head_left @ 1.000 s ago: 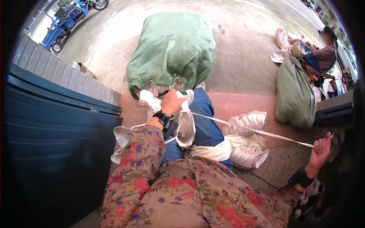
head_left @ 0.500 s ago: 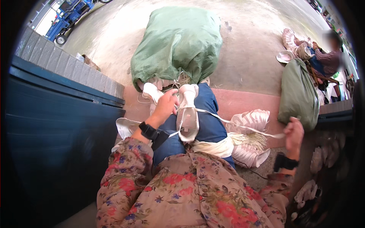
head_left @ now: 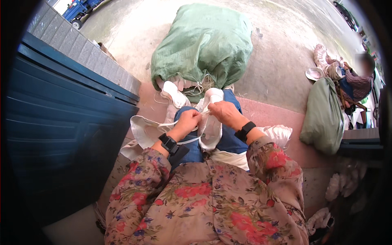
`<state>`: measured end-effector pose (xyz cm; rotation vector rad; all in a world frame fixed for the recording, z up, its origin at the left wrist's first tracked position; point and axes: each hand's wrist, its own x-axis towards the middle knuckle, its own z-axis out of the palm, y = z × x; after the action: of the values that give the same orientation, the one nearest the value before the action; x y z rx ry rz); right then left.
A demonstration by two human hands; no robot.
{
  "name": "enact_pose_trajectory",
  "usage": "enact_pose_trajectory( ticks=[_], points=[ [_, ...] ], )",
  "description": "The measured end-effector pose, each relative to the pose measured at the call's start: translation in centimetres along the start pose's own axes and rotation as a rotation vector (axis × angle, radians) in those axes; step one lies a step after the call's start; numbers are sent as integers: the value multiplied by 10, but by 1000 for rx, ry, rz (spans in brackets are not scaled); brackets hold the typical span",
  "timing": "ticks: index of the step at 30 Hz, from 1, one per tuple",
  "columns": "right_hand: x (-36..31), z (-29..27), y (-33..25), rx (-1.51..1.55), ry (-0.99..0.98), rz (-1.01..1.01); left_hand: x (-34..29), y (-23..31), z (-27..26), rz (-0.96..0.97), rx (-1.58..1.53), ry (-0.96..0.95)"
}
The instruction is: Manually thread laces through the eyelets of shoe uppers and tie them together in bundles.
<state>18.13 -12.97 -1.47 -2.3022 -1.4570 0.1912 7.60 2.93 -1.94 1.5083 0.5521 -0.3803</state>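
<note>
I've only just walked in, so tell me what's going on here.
The person in the floral shirt has the left hand and right hand close together over a white shoe; exactly what they grip is hard to tell. A white strip loops below the left hand. A big green sack stands ahead; another person sits off to the right.

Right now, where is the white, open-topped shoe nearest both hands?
Near the head view's centre, the shoe lies over the blue-jeaned legs, with the left hand at its left edge and the right hand at its right.
</note>
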Motion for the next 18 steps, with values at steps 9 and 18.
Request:
enact_pose_trajectory(
  ticks=[9, 18],
  points=[
    [1, 21, 9, 607, 156, 462, 31, -7, 9, 743, 715, 324],
    [-2, 27, 10, 768, 163, 528, 22, 19, 16, 718, 1107, 343]
  ],
)
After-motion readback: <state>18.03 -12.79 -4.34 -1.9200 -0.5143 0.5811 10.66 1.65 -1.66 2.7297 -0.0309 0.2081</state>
